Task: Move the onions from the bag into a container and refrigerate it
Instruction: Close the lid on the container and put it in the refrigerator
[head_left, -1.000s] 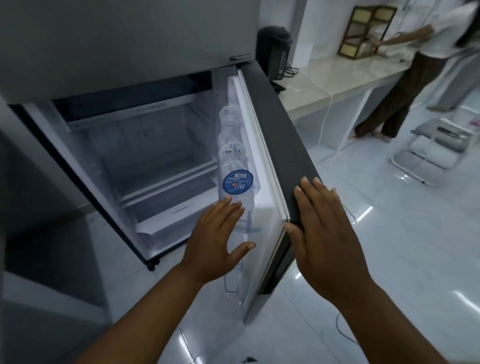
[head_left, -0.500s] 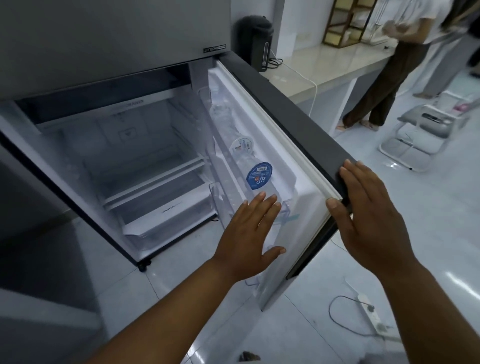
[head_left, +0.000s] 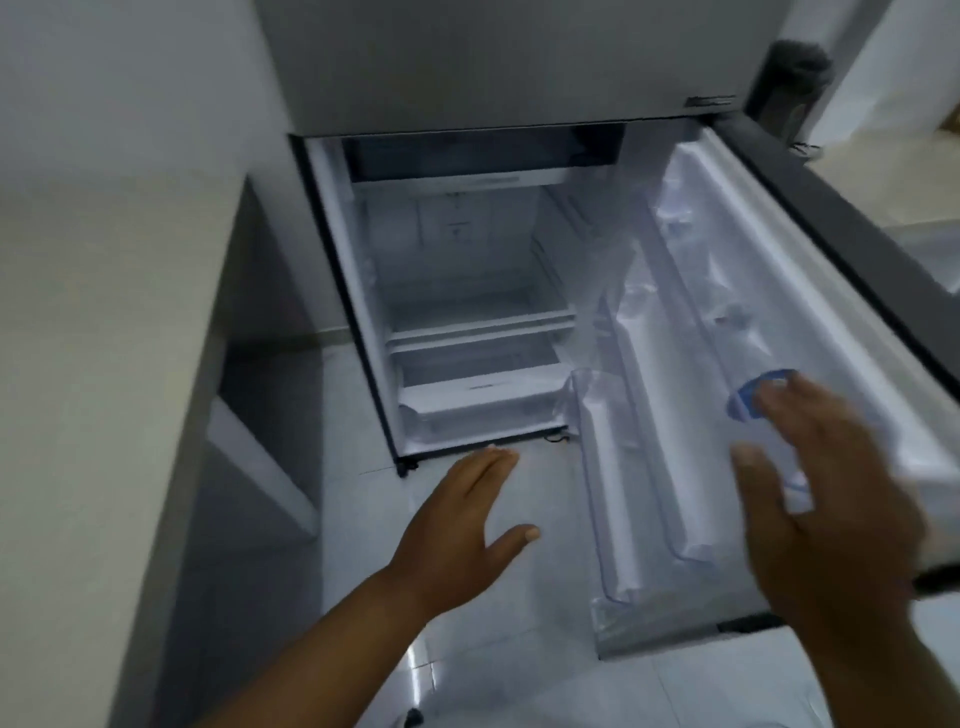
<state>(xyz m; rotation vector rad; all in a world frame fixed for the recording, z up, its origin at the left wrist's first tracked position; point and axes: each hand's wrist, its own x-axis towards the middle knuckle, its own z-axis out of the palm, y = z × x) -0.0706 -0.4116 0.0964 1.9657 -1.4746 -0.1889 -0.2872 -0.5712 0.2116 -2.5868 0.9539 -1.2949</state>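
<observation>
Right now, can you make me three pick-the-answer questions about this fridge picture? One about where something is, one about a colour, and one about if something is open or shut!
1. Where is the water bottle?
A. In the open door's rack
B. On the middle shelf inside
C. On the floor

2. What colour is the bottle's round label?
A. Red
B. Blue
C. Yellow

3. How is the fridge door?
A. Shut tight
C. Taken off
B. Swung wide open

Answers:
1. A, the bottle sits in the door's rack, beside the right hand, while the shelves inside look bare.
2. B, the round label shows blue against the white door lining.
3. B, the door's inner side faces the camera and the fridge's inside is in plain view. The left hand hovers over the floor, holding nothing.
</observation>
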